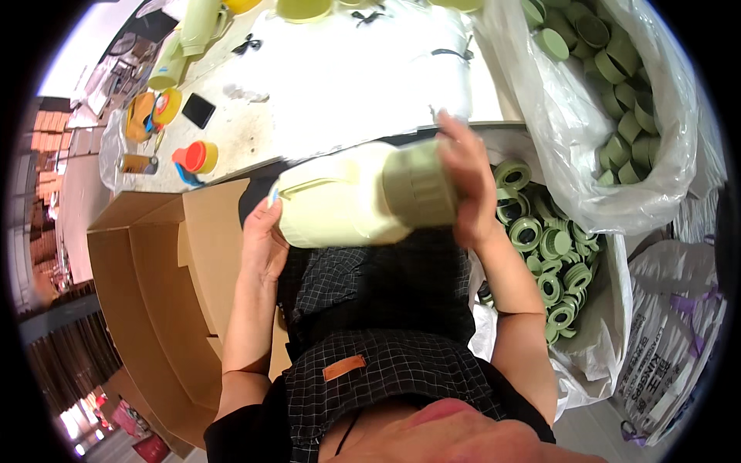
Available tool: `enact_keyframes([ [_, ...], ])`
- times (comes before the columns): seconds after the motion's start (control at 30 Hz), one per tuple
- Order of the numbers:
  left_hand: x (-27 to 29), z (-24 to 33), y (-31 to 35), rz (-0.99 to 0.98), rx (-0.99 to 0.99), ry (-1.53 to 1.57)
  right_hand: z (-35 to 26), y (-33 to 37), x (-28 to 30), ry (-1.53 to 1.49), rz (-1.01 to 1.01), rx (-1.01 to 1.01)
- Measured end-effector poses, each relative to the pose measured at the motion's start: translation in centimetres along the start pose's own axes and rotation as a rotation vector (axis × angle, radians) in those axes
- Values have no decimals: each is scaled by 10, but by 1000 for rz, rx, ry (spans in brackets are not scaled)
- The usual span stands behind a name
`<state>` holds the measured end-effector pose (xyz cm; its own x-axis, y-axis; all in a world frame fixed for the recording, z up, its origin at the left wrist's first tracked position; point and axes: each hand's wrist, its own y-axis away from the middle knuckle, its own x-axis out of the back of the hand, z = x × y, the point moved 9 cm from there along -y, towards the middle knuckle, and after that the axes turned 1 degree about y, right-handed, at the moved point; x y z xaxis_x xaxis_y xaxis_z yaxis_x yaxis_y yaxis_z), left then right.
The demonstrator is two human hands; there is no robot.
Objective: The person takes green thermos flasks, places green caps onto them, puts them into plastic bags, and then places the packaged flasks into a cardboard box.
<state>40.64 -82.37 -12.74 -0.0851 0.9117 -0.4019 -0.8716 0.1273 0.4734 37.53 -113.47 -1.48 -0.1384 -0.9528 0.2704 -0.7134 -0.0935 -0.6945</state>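
A pale green thermos jug (pixel 328 204) with a handle on its side lies level across my lap, its base end to the left. My left hand (pixel 265 228) grips it at that end. On its right end sits a darker green cup lid (pixel 421 185). My right hand (pixel 468 181) is cupped round the end of this lid, its fingers smeared by motion. Just right of my right forearm, several green ring-shaped stoppers (pixel 552 282) fill a white bag.
An open cardboard box (pixel 147 301) stands at my left. Ahead is a table (pixel 247 143) with white plastic wrapping (pixel 355 85), a black phone (pixel 198 111), an orange-and-yellow tape roll (pixel 202 157) and more jugs (pixel 202 27). A clear bag (pixel 556 147) of green cups (pixel 617 62) stands at the far right.
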Motion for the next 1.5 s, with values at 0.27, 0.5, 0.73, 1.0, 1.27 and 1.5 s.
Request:
enact_keyframes([
  [0.27,21,94,33,267,-661,-308,-52,77,-50,47,415,175],
  [0.5,-90,82,16,-508,-711,-756,43,136,22,545,320,-395],
  [0.73,-152,17,39,-552,-653,-1440,307,345,109,1375,-630,-1264],
  [1.0,-57,-12,45,-281,-430,-1076,226,267,109,499,12,-1239],
  [1.27,-38,-36,56,-377,-430,-808,10,40,-57,-30,-352,-246],
  [1.5,-18,-37,65,-362,-383,-673,-10,62,-71,-20,-402,-283],
])
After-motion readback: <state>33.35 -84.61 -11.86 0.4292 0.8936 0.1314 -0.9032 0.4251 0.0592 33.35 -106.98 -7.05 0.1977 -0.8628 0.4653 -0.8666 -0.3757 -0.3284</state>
